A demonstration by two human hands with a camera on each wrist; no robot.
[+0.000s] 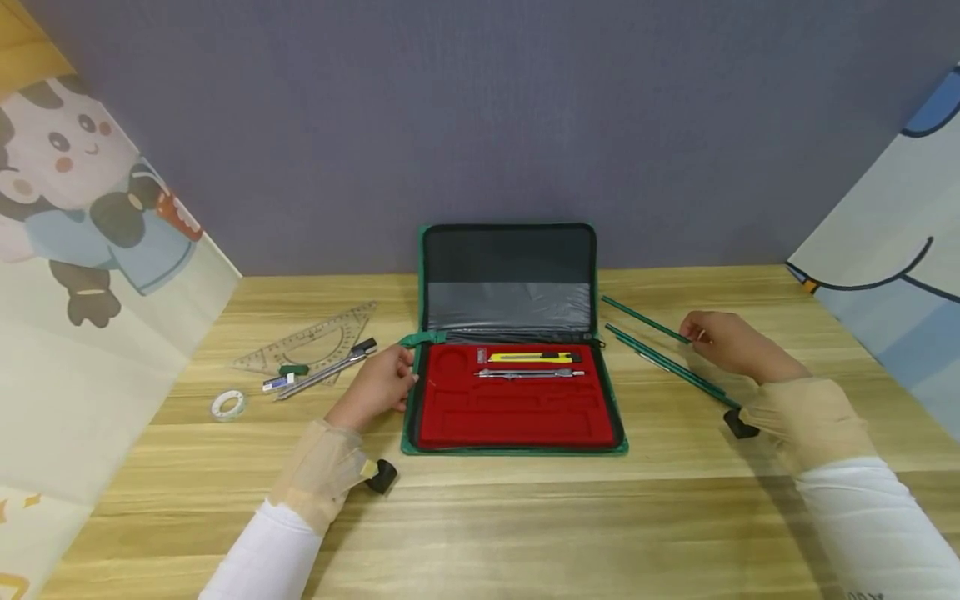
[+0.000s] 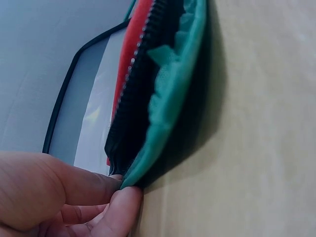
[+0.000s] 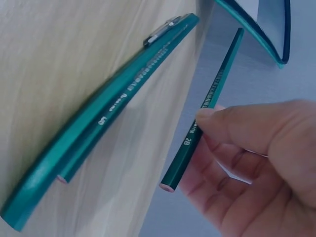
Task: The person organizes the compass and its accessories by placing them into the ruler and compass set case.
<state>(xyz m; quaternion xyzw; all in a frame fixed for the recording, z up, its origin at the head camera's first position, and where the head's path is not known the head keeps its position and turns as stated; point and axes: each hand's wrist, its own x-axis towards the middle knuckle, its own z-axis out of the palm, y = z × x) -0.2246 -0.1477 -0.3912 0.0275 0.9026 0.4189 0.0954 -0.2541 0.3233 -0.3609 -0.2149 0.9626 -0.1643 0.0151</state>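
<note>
Presently we have our right grip point(image 1: 731, 343) pinched on a green 2B pencil point(image 3: 180, 158), another green pencil point(image 3: 109, 114) lying on the table point(image 1: 525, 517) beside it, while our left grip point(image 1: 377, 385) pinches the open zippered case point(image 1: 510, 254), a yellow utility knife point(image 1: 525, 358) resting inside, right of that grip.
</note>
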